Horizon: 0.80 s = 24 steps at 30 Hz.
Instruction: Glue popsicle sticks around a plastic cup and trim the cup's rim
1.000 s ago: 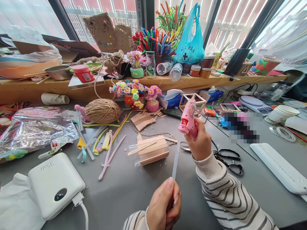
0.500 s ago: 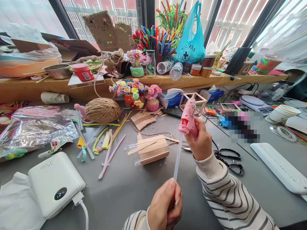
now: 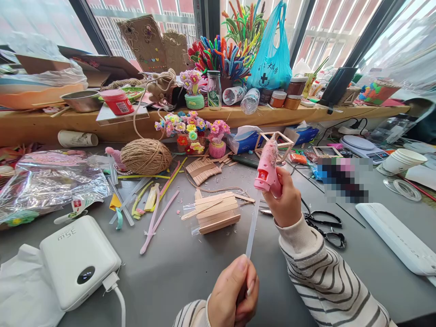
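Note:
My right hand point(image 3: 285, 200) is wrapped round the handle of a pink hot glue gun point(image 3: 267, 170), held nozzle up above the table. Between thumb and fingers, my left hand point(image 3: 233, 290) pinches the lower end of a translucent glue stick point(image 3: 252, 227). The stick's upper end meets the rear of the glue gun; whether it sits inside the opening I cannot tell. Left of the stick lies a stack of wooden craft sticks point(image 3: 218, 213) on clear plastic. Black-handled scissors point(image 3: 329, 227) rest by my right wrist, their blades partly hidden behind my hand.
A white power bank point(image 3: 80, 263) with a plugged-in cable lies at left. Behind are a twine ball point(image 3: 146, 156), pink pipe cleaners point(image 3: 158, 222) and a wooden stick frame point(image 3: 275, 145). A long white device point(image 3: 398, 236) lies at right. A crowded shelf point(image 3: 225, 119) runs along the back.
The glue gun and glue stick have shifted very slightly; the stick's top now appears closer against the gun's rear. Both hands keep their hold.

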{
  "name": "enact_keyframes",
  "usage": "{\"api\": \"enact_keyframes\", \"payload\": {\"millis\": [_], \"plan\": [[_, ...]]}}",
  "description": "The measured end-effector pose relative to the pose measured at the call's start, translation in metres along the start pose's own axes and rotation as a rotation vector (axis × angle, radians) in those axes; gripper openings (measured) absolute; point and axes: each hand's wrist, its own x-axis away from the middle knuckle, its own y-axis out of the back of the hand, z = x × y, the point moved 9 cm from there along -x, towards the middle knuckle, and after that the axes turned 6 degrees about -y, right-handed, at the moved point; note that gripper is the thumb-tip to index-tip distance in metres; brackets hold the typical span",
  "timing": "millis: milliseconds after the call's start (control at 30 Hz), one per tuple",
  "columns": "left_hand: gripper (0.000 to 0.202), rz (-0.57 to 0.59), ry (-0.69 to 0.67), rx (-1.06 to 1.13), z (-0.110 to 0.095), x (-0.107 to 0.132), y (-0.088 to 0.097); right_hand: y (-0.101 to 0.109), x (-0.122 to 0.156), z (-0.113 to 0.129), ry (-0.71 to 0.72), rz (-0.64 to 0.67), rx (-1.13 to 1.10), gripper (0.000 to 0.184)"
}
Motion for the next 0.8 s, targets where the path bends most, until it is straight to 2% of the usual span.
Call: {"api": "enact_keyframes", "payload": {"millis": [433,567,633,700,800], "plan": [[0.035,0.086,-0.009,0.122,0.003,0.002,-0.005,0.002,0.001,0.003,0.009,-0.005,-0.019,0.038],[0.032,-0.061,-0.027,-0.046,-0.001,0.000,0.009,0.007,0.001,0.002,-0.014,-0.023,0.003,0.037],[0.032,-0.131,-0.031,-0.133,-0.005,0.001,0.015,0.008,0.001,0.006,0.027,-0.014,0.019,0.035],[0.034,-0.149,-0.007,-0.178,-0.005,0.002,0.017,0.010,0.003,0.013,0.102,-0.022,0.040,0.035],[0.039,-0.149,0.031,-0.208,-0.003,0.004,0.016,0.019,0.006,0.023,0.208,-0.105,0.074,0.035]]}}
